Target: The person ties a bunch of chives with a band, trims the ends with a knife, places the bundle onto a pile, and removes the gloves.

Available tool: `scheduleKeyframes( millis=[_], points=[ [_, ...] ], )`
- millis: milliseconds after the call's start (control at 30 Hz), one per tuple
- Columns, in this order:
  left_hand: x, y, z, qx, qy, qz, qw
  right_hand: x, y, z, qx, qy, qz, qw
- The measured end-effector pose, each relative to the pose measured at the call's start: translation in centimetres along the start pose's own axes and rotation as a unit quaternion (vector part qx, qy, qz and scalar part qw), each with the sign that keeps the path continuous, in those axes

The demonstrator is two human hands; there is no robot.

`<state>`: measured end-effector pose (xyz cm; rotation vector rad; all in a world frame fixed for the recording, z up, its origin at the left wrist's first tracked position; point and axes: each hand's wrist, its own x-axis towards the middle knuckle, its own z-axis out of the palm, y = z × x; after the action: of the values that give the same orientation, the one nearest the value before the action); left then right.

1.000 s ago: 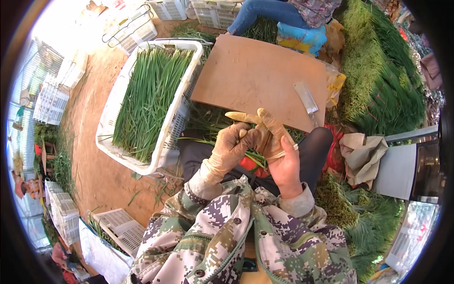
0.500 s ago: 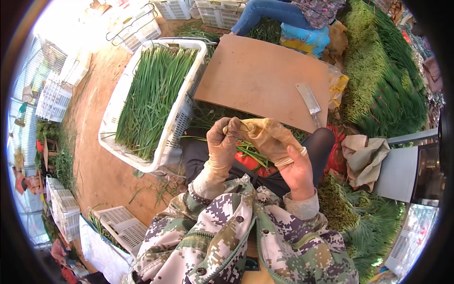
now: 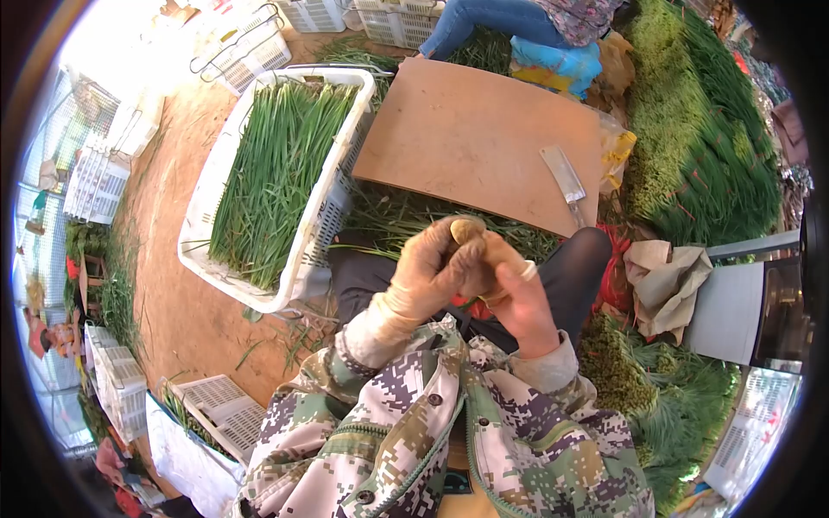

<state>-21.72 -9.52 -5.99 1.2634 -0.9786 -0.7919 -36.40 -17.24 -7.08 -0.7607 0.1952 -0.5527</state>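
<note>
My left hand (image 3: 429, 269), in a thin, soiled rubber glove, is closed in front of my lap, its fingers pinching a second tan rubber glove (image 3: 469, 230). My right hand (image 3: 525, 306) meets it, bare at the wrist and back. That second glove is bunched over the right fingers, its rolled cuff near the thumb. The right fingers look bent in and are partly hidden. Past my hands lies a brown board (image 3: 484, 129) with a cleaver (image 3: 564, 183) on its right side.
A white plastic crate (image 3: 304, 259) of long green stalks (image 3: 281, 181) stands left of the board. Bundled greens (image 3: 699, 147) are piled at right, with more (image 3: 665, 414) below. A person in jeans (image 3: 484, 22) sits beyond the board. A brown cloth (image 3: 665, 285) lies right of my knee.
My hands have come closer together. The glove that was stretched out between them is now bunched up, and my left fingers have moved right, over it.
</note>
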Motion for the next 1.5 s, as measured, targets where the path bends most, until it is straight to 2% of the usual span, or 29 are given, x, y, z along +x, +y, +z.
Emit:
scheduleKeyframes(
  millis=[33, 133, 200, 233, 300, 367, 433, 467, 500, 567, 600, 633, 667, 767, 833, 867, 967, 1033, 1067, 1133, 1167, 1200, 1233, 1267, 1300, 1333, 1367, 1433, 1500],
  points=[
    [-0.6, -1.2, 0.9, -0.071, 0.043, -0.058, 0.995, -0.2, 0.6, -0.3, -0.023, 0.027, 0.039, 0.999],
    [0.3, -5.3, 0.2, 0.215, 0.162, 0.034, 0.963, 0.7, 1.9, -0.4, -0.073, 0.056, 0.022, 0.995],
    [0.4, -7.9, -0.4, 0.225, 0.184, 0.02, 0.957, 1.2, 3.1, -0.2, -0.187, 0.084, -0.043, 0.978],
    [0.1, -9.1, -0.9, 0.237, 0.206, 0.0, 0.949, 1.1, 3.1, -0.2, -0.186, 0.085, -0.042, 0.978],
    [-0.1, -9.7, -1.9, 0.212, 0.208, -0.016, 0.955, 0.8, 3.3, 0.1, -0.045, 0.085, -0.002, 0.995],
    [0.2, -9.8, -2.0, 0.269, 0.251, 0.018, 0.93, 0.3, 3.5, 0.2, -0.032, 0.103, 0.008, 0.994],
    [1.0, -9.5, -3.9, 0.287, 0.338, 0.071, 0.894, -1.8, 2.4, 0.3, -0.362, 0.132, -0.023, 0.922],
    [0.8, -8.3, -6.7, 0.254, 0.379, 0.003, 0.89, -2.9, 1.2, -0.7, -0.37, 0.176, -0.036, 0.912],
    [0.5, -10.2, -10.8, 0.061, 0.453, -0.114, 0.882, -4.1, 0.1, -1.7, -0.376, 0.22, -0.048, 0.899],
    [-0.7, -9.0, -17.7, 0.007, 0.518, -0.087, 0.851, -6.4, -0.5, -5.9, -0.245, 0.261, -0.062, 0.932],
    [-1.9, -7.5, -19.9, 0.02, 0.511, -0.11, 0.852, -7.9, -1.0, -7.4, -0.256, 0.295, -0.02, 0.92],
    [-3.2, -8.2, -22.7, 0.015, 0.495, -0.075, 0.866, -8.9, -1.4, -8.9, -0.301, 0.31, 0.002, 0.902],
    [-4.4, -8.2, -25.1, 0.022, 0.523, -0.111, 0.845, -9.2, -2.1, -9.2, -0.313, 0.308, 0.003, 0.898],
    [-6.2, -4.7, -27.0, -0.006, 0.502, -0.084, 0.861, -7.6, -5.2, -7.3, -0.391, 0.287, -0.039, 0.874],
    [-4.0, 1.5, -21.1, -0.001, 0.543, -0.024, 0.839, -6.1, -6.6, -6.1, -0.435, 0.275, -0.089, 0.853],
    [-3.2, 2.4, -19.6, 0.017, 0.54, 0.044, 0.84, -5.5, -7.0, -5.5, -0.44, 0.27, -0.108, 0.85],
    [-1.7, 1.7, -16.5, 0.078, 0.551, 0.09, 0.826, -4.2, -7.7, -4.6, -0.449, 0.267, -0.153, 0.839],
    [-1.4, -2.7, -13.2, 0.221, 0.494, -0.028, 0.841, -3.7, -7.4, -4.8, -0.451, 0.274, -0.178, 0.831],
    [-0.5, -10.1, -14.4, 0.438, 0.286, -0.118, 0.844, -3.4, -6.9, -5.2, -0.439, 0.273, -0.175, 0.838],
    [0.0, -15.1, -13.8, 0.649, 0.039, -0.205, 0.732, -2.7, -5.8, -6.0, -0.432, 0.253, -0.143, 0.854],
    [0.3, -13.8, -11.6, 0.683, 0.024, -0.208, 0.699, -2.3, -5.2, -6.2, -0.453, 0.256, -0.114, 0.846],
    [0.7, -15.3, -13.3, 0.672, 0.111, -0.215, 0.699, -2.3, -5.0, -6.3, -0.506, 0.244, -0.117, 0.819],
    [0.8, -14.9, -14.7, 0.656, 0.179, -0.114, 0.724, -2.9, -4.7, -6.3, -0.557, 0.231, -0.109, 0.79],
    [1.7, -10.9, -14.7, 0.566, 0.198, -0.142, 0.787, -3.1, -4.2, -6.7, -0.545, 0.232, -0.101, 0.799],
    [2.1, -10.1, -16.3, 0.542, 0.257, -0.006, 0.8, -3.1, -3.7, -7.2, -0.543, 0.227, -0.097, 0.803],
    [2.5, -8.1, -17.0, 0.473, 0.274, -0.036, 0.836, -2.9, -3.3, -7.7, -0.533, 0.225, -0.07, 0.813],
    [2.8, -7.1, -17.8, 0.364, 0.271, -0.01, 0.891, -2.4, -2.9, -8.0, -0.523, 0.224, -0.044, 0.821],
    [2.6, -5.8, -18.2, 0.266, 0.277, -0.036, 0.923, -1.7, -2.3, -8.8, -0.527, 0.211, -0.041, 0.822],
    [2.3, -6.1, -18.7, 0.231, 0.297, -0.014, 0.926, -0.5, -2.1, -9.2, -0.434, 0.188, -0.016, 0.881]
  ],
)
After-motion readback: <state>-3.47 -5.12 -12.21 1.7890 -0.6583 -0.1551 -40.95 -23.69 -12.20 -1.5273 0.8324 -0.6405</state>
